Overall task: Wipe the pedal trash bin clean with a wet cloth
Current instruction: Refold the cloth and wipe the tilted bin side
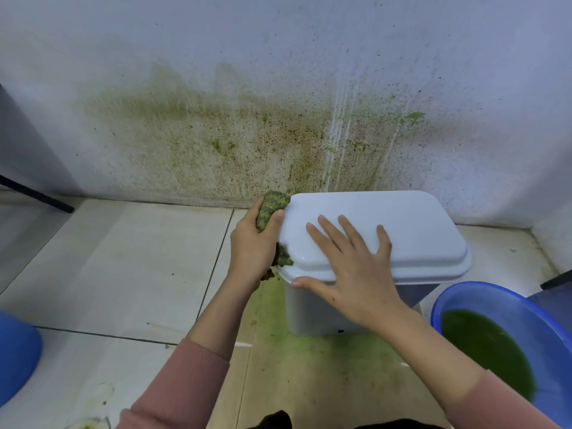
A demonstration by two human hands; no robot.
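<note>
A white pedal trash bin (312, 311) stands on the tiled floor against the stained wall, its lid (402, 224) closed. My left hand (252, 243) grips a green, soaked cloth (269, 209) and holds it against the lid's left edge. A bit of the cloth hangs below my palm. My right hand (349, 267) lies flat on the lid with its fingers spread, the thumb along the front rim. The pedal is hidden from view.
A blue basin (458, 298) with green water sits on the floor to the right of the bin. A blue object (15, 357) is at the left edge. Green stains cover the wall (216, 134) and the floor in front of the bin.
</note>
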